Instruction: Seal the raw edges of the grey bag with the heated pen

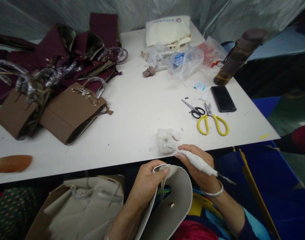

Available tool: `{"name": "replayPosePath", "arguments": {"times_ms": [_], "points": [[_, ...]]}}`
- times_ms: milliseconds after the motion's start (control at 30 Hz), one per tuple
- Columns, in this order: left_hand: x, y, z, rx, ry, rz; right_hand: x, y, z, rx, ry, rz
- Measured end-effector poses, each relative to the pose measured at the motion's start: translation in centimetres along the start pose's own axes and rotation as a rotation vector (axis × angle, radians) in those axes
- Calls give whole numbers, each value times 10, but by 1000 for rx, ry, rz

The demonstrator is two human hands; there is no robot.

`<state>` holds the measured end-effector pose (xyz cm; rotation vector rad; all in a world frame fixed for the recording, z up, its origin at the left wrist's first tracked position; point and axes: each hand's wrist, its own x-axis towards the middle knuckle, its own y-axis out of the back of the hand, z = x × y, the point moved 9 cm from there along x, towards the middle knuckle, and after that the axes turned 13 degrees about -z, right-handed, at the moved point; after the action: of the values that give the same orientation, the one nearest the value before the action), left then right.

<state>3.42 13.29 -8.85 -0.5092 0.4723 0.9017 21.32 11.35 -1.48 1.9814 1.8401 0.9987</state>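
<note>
My left hand [149, 180] is closed around the top edge of a light grey handbag [178, 200], thumb over the rim. The bag hangs below the table edge with its mouth towards me, and a small gold fitting shows on it. In my right hand [201, 166] is a tool with a white wrapped handle [197, 162] and a thin metal tip; something thin trails from its back end. The tip is at a whitish, crumpled pad [164, 141] on the table's front edge. Whether it touches the pad I cannot tell.
Brown handbags [72, 108] and maroon handbags [57, 46] pile up on the left. To the right lie black scissors [193, 109], yellow-handled snips [212, 121], a phone [222, 99] and a bottle [238, 58]. Plastic bags [186, 61] sit behind. Below left, a box holds grey handbags [85, 203].
</note>
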Motion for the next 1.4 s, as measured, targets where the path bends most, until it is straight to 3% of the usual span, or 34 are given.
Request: {"name": "replayPosePath", "arguments": {"times_ms": [233,633,733,833,1000,1200,1400], "points": [[-1,-1,5,50,-26,-24,4,-5,-14,-127,139,-26],[-5,2,5,19,-5,1,7,-8,-9,-70,106,-42],[-5,1,2,17,8,3,3,1,-1,34,29,15],[-6,-2,2,47,24,-6,-2,7,17,314,-146,27],[-6,-12,7,92,20,-36,-11,-4,23,682,-265,-111],[-5,-18,6,85,23,-66,-21,-11,29,700,-345,-154],[-6,-22,2,58,20,-78,-16,-9,28,682,-310,-223]]}}
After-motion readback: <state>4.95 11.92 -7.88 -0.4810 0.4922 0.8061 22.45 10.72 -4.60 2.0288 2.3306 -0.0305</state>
